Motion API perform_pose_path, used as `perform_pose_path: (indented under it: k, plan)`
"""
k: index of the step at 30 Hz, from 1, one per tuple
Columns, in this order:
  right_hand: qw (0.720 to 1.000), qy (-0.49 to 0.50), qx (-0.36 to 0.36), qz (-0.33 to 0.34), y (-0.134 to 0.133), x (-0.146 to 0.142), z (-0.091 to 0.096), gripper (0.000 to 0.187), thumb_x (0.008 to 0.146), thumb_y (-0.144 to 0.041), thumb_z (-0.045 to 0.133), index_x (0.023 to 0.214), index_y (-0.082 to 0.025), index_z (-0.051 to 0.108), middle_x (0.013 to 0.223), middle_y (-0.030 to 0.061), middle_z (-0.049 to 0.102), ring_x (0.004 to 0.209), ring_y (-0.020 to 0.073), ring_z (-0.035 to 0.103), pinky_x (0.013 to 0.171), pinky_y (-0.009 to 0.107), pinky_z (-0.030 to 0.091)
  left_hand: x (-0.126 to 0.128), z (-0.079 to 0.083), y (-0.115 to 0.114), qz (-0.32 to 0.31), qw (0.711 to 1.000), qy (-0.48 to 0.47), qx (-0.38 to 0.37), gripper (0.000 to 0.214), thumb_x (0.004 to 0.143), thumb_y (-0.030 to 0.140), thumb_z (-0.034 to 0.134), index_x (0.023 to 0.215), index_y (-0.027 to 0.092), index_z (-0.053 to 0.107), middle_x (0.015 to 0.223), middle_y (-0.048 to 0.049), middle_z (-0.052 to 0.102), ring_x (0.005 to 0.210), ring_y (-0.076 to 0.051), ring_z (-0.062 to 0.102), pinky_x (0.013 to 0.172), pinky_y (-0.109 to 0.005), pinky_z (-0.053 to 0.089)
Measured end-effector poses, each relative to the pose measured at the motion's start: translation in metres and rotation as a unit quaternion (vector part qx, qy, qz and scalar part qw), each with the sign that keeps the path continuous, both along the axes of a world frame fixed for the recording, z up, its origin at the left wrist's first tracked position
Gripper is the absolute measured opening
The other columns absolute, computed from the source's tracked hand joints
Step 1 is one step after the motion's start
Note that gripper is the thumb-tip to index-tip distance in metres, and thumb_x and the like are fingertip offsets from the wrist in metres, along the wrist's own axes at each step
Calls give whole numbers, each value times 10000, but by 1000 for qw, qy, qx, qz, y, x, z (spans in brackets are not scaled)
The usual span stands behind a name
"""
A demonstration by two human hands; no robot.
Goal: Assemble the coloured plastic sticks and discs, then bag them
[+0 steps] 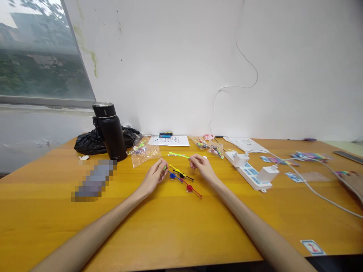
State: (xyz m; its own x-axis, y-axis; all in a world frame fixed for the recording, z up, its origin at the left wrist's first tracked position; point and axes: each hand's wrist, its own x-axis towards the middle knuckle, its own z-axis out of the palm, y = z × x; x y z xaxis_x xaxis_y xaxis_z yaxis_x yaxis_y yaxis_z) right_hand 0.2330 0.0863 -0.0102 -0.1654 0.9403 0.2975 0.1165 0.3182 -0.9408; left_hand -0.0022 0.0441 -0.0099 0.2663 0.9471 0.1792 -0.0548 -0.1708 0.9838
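Both my forearms reach forward over the yellow wooden table (170, 226). My left hand (155, 174) is closed in a pinch on the near end of a thin green plastic tie (178, 154). My right hand (200, 164) is closed on the tie's other end, so it spans between the two hands. Just below the hands, lying on the table, are a yellow tie (175, 169), a black tie (185, 175), a blue tie (173, 176) and a red tie (191, 188).
A black flask (110, 130) stands at back left before a black bag (87, 142). Clear bags of ties (144, 152), a paper sheet (170, 141), a white power strip (252, 170) with cables, and small cards (312, 247) are about. Another person's hand (353, 182) shows at right.
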Motion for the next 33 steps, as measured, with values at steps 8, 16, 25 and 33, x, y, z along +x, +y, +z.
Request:
perform_pose_path:
  k: [8, 16, 25, 33]
  plan:
    - [987, -141, 37, -61, 33, 8, -17, 387, 895, -529, 535, 881, -153, 626, 642, -3, 607, 611, 141, 562, 618, 257, 420, 10, 1, -16, -39, 985, 127, 108, 352, 997, 492, 408, 838, 191, 498, 690, 37, 484, 629, -117, 405, 623, -239, 324]
    - [965, -225, 57, -123, 64, -10, -21, 288, 824, -432, 627, 706, -170, 638, 640, 36, 643, 607, 170, 543, 580, 270, 340, 9, 1, -15, -44, 981, 158, 108, 233, 959, 437, 495, 977, 207, 534, 777, 26, 515, 678, -133, 419, 635, -238, 331]
    - [975, -174, 56, -127, 57, -11, -17, 362, 872, -525, 544, 746, -187, 575, 634, 10, 577, 605, 162, 509, 587, 268, 351, 8, -3, -12, -53, 985, 139, 85, 264, 977, 440, 467, 1107, 214, 512, 790, 21, 537, 661, -125, 443, 620, -228, 347]
    - [995, -50, 22, 85, -29, -24, -3, 344, 919, -507, 567, 1080, -203, 556, 776, -21, 544, 667, 124, 486, 623, 244, 378, 8, -1, -14, -25, 974, 184, 131, 261, 974, 424, 481, 1097, 206, 556, 754, 28, 549, 666, -132, 471, 630, -235, 354]
